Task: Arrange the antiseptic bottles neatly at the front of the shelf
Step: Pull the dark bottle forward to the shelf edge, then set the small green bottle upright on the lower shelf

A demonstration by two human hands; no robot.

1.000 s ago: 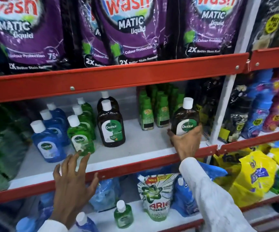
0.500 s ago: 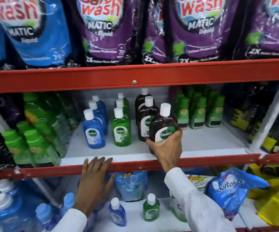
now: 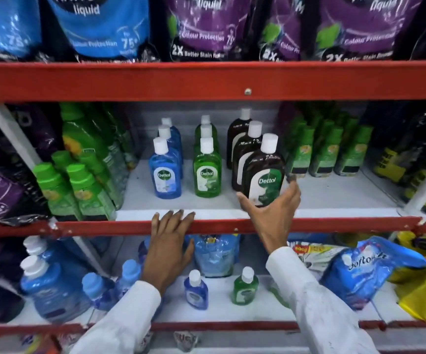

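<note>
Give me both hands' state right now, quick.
Left hand: open, flat on the red shelf edge, holding nothing.
Right hand: open, fingers spread around the front brown Dettol bottle; whether it touches cannot be told.

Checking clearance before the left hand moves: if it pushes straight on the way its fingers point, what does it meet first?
Probably nothing soon: the left hand points into the bare shelf gap between the blue bottle and green bottle. Depth is unclear.

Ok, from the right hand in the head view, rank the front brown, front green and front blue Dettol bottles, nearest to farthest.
1. Front brown Dettol bottle: cupped by the right hand, at the right of the three rows.
2. Front green Dettol bottle: middle row, to the left.
3. Front blue Dettol bottle: leftmost row, farthest.
</note>
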